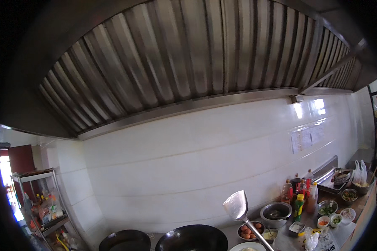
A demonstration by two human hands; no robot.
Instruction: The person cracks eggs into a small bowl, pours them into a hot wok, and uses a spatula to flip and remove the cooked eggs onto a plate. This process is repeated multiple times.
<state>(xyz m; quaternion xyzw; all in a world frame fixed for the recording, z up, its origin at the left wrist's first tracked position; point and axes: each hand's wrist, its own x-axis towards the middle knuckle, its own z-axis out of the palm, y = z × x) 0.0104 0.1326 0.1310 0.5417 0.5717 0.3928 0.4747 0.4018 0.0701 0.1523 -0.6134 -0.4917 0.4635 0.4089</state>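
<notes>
Neither of my hands is in view. A metal wok spatula (pixel 236 205) rises from the bottom edge with its blade up and its handle running out of the picture. What holds or supports the spatula is hidden. Before me, at the bottom, sit a large dark wok (pixel 193 237) and a smaller dark pan (pixel 124 241) to its left. The rim of a white plate (pixel 234 247) shows beside the large wok, cut off by the frame. Behind the spatula's handle stands a bowl of brown eggs (pixel 248 232).
A ribbed metal exhaust hood (pixel 188 50) hangs overhead. On the right counter are a metal pot with a ladle (pixel 276 221), several sauce bottles (pixel 298 205), small bowls of chopped ingredients (pixel 327 207) and a tray (pixel 331 182). A loaded metal shelf (pixel 55 230) stands at left.
</notes>
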